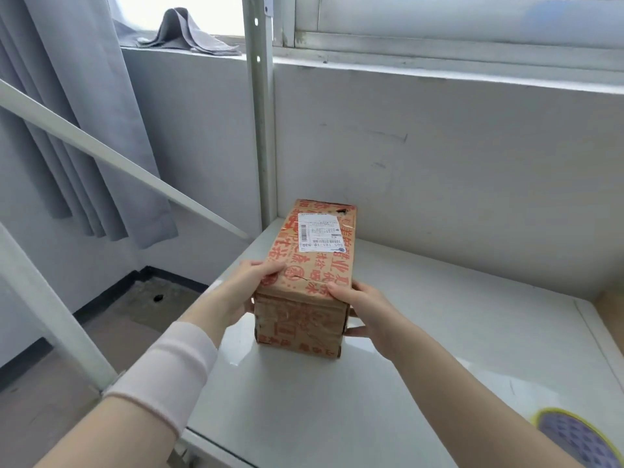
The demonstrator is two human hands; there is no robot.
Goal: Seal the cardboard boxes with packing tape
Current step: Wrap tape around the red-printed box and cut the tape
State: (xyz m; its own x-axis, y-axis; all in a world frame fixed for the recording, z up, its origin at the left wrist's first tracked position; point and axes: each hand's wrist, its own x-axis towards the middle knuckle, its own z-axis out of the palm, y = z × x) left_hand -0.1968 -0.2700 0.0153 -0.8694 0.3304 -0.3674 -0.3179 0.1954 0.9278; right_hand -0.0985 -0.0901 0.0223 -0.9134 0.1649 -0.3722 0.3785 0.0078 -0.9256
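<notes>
Left hand (251,285), right hand (359,307) grip cardboard box (312,261) near end; most fingers hidden behind box sides.

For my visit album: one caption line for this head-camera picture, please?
A person's left hand and right hand hold the near end of a labelled cardboard box on a white shelf.

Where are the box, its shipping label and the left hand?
cardboard box (314,265), head view, top face below the label.
shipping label (320,231), head view, middle of the white sticker.
left hand (241,288), head view, back of the hand.
</notes>
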